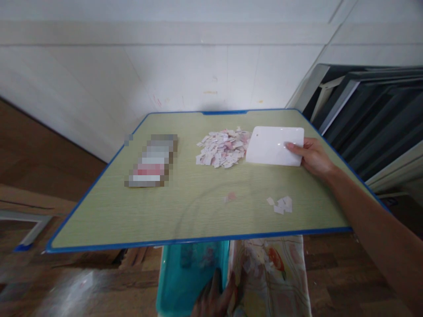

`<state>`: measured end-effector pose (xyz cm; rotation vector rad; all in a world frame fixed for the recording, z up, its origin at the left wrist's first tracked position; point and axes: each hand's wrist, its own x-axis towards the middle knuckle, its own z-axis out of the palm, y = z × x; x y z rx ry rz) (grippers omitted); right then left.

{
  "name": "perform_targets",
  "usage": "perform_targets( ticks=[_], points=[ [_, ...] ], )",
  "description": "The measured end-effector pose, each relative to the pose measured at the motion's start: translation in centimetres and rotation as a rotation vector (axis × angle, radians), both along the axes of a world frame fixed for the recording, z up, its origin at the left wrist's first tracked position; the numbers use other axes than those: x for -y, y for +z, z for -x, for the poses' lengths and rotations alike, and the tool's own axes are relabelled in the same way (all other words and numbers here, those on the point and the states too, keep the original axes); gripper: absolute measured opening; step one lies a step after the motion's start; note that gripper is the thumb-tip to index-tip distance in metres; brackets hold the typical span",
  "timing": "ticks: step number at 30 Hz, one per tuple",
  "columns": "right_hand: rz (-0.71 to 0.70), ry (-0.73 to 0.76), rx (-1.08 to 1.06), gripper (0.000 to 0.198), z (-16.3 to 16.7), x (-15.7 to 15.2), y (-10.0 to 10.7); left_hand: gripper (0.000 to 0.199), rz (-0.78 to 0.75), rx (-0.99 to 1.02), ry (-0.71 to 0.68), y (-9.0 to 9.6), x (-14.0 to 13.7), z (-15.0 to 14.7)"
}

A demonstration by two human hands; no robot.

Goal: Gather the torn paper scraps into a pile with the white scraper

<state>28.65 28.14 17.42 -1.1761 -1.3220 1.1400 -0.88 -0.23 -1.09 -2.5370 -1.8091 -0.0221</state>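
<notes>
My right hand (313, 155) grips a white plastic scraper (274, 146) by its right end, thumb flat on its face. The scraper's left edge touches a heap of small torn paper pieces (223, 149), white with some pink, on the table (132, 215). Below the table's front edge, in shadow, my left hand (211, 297) closes on the right rim of a teal tray (168, 281), fingers inside and thumb outside. Blurry small bits lie in the tray.
A pixelated phone-like object (153, 160) lies on the table's left. A few loose paper scraps (282, 205) lie near the front. A patterned cloth (277, 281) with scraps is beside the tray. Dark panels (373, 101) lean at right; a white wall (185, 75) stands behind.
</notes>
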Motion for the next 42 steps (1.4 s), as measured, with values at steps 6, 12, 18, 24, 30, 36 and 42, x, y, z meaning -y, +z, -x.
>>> perform_targets(
  ticks=[6,12,18,24,30,36,42],
  points=[
    [0.002,0.051,0.151,0.022,0.4,0.1,-0.1,0.073,-0.031,-0.026,0.012,0.2,-0.1,0.0],
    [0.087,0.257,0.246,0.024,1.2,0.9,0.5,0.074,-0.001,-0.054,0.0,-0.5,0.0,0.1],
    [0.081,0.083,0.088,0.023,1.0,1.0,0.6,0.071,-0.018,-0.063,-0.025,-0.3,-0.2,0.1],
    [0.11,0.264,0.18,0.019,1.2,1.0,0.4,0.071,-0.058,-0.091,-0.008,0.7,-0.3,-0.1],
    [0.103,0.176,0.064,0.022,1.5,1.0,0.4,0.072,-0.066,-0.073,-0.014,0.4,-0.2,0.0],
    [0.094,0.302,0.237,0.019,1.4,1.0,0.5,0.072,-0.058,-0.058,-0.013,0.1,-0.2,0.0],
    [0.085,0.135,0.127,0.024,1.5,1.0,0.5,0.072,-0.041,-0.078,-0.006,0.6,-0.1,-0.1]
  ],
)
